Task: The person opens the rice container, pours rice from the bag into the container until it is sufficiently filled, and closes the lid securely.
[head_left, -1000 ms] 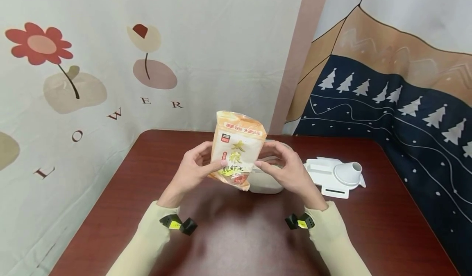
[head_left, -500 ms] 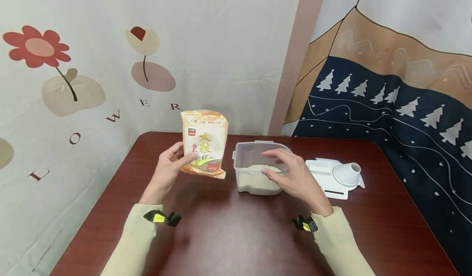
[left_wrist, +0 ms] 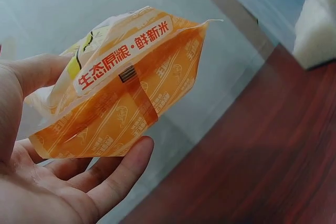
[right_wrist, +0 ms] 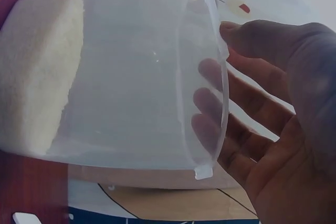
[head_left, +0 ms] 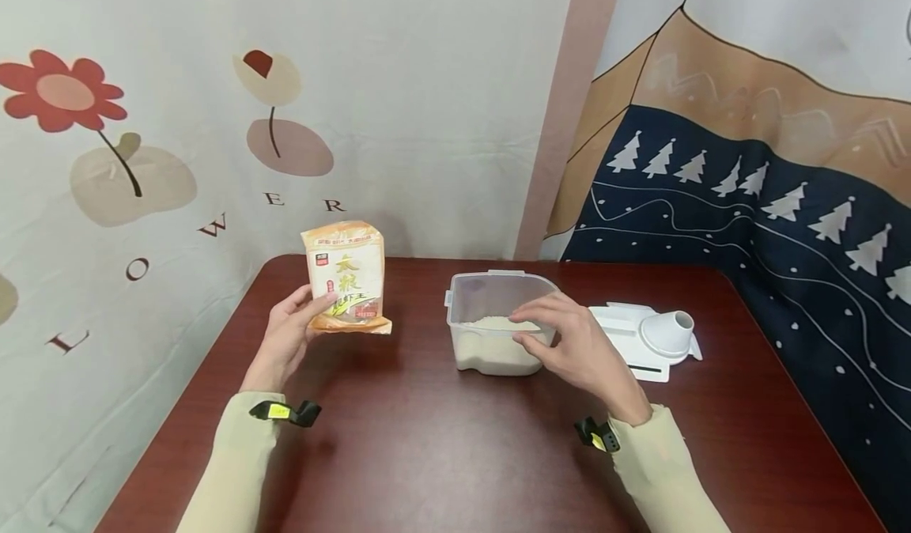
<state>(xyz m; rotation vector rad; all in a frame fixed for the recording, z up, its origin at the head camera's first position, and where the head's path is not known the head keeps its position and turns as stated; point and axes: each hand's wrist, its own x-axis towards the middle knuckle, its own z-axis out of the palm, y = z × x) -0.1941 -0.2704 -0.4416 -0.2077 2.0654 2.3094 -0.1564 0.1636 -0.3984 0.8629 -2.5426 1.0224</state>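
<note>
Above the reddish-brown bench [head_left: 427,462], a rice bag [head_left: 346,268] is gripped by the left hand [head_left: 286,331]; the right hand [head_left: 580,351] is loosely spread near the plastic box [head_left: 473,296] — contact cannot be told — and its rice [head_left: 494,351] could be spilled by a bump.

gap between bag [head_left: 347,280] and tub [head_left: 478,300], lid [head_left: 629,335] rightward
</note>
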